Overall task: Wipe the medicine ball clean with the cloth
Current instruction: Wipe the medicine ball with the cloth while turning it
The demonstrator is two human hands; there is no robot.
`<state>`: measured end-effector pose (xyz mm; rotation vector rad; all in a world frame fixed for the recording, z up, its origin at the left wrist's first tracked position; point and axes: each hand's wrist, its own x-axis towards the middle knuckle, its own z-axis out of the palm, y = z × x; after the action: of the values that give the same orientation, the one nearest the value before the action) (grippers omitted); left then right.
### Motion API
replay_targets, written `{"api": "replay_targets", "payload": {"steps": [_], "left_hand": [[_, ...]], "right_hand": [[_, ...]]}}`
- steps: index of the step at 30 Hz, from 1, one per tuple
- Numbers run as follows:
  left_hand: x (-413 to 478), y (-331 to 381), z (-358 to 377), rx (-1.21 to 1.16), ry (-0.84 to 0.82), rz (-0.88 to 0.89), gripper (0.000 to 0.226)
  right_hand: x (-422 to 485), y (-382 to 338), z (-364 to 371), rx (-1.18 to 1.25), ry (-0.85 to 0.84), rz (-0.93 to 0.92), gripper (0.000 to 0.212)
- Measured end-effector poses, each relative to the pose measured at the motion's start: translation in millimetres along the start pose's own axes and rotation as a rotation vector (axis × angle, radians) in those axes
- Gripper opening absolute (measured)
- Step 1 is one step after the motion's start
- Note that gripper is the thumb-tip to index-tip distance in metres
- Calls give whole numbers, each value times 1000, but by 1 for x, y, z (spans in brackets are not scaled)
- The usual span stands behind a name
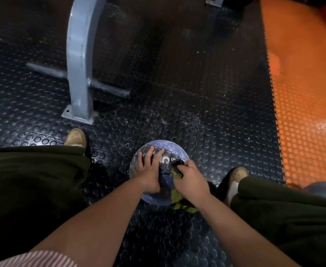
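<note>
Blue medicine ball point(170, 149) on studded rubber floor point(177, 105), between feet. Left hand point(148, 170) spread flat on top. Right hand point(189, 177) grips yellow-green cloth point(175, 193) (bunched) against its side.

Medicine ball point(170, 148) on floor point(177, 93); left hand point(148, 170) atop ball; cloth point(176, 194) under right hand point(191, 178), ball's right.
</note>
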<state>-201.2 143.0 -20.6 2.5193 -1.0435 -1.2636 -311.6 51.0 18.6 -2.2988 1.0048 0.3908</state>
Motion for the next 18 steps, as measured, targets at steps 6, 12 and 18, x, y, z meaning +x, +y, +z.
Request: {"api": "replay_targets", "payload": {"steps": [6, 12, 18], "left_hand": [[1, -3, 0, -28, -33, 19, 134], [7, -6, 3, -47, 14, -8, 120], [3, -2, 5, -11, 5, 6, 118]], "right_hand": [[34, -7, -29, 3, 58, 26, 46], [19, -4, -2, -93, 64, 23, 50], [18, 3, -18, -18, -61, 66, 29]]}}
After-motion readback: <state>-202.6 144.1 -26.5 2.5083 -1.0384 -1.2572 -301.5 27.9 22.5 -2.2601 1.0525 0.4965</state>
